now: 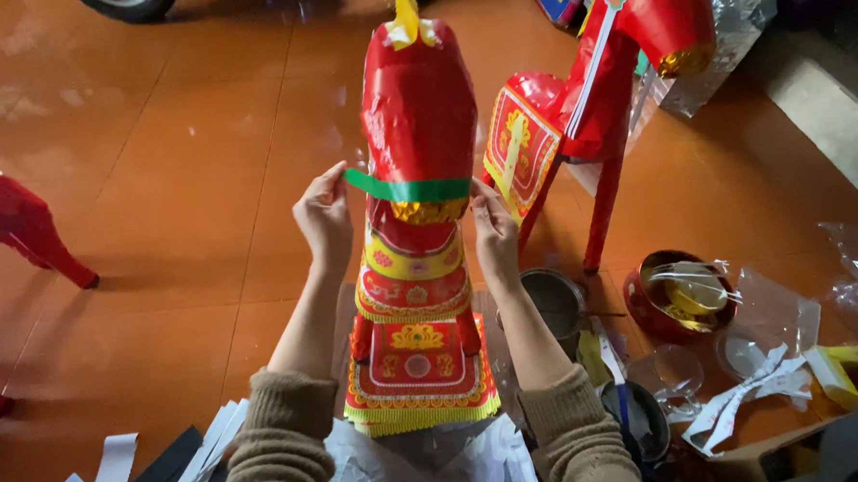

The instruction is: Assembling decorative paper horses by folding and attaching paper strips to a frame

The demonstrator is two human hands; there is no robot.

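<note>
Fingers, left hand: thumb and fingertips pinch the left end of a narrow green paper band; remaining fingers curl loosely.
Fingers, right hand: fingertips press together on the right end of the same band, against the figure's side.
Green band: wraps across the front of a tall red glossy-paper horse figure, just below its bulging upper part and just above a gold foil trim.
Horse figure: stands upright on the orange tiled floor, centred between both forearms; yellow paper tuft on top; red, yellow and gold patterned paper panels hang down its front.
Sleeves: brown ribbed knit cuffs on both wrists.
Right of hands: second red paper horse, near; grey metal bowl just beside the right forearm; red bowl with clear plastic wrap further right.
Lower left: white paper strips on the floor.
Far left: part of another red paper figure, well apart.
</note>
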